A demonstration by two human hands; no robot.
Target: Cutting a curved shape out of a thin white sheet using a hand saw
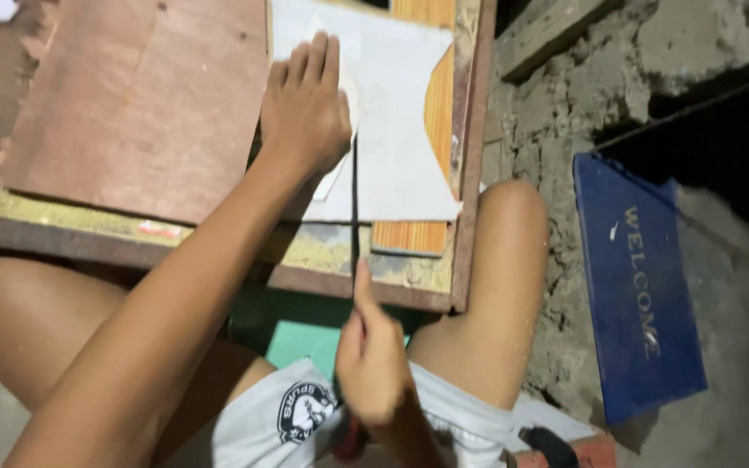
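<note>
pressing white sheet (392, 130), blue mat (639, 286) beside

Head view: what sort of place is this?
Probably a makeshift work spot at a house entrance rather than a proper workshop: a worn plywood worktable across the seated person's knees, a rough concrete floor, and a blue doormat beside it.

Both arms are bare from shoulder to wrist, with no sleeves, watch or rings in view; the left hand (305, 104) and right hand (373, 360) are ungloved; the legs are bare above the knees; the person wears white shorts (305, 425), seen toward six o'clock, marked at about seven o'clock with a round black-and-white emblem (303, 409) ringed by lettering; the hems look loose and slightly creased.
</note>
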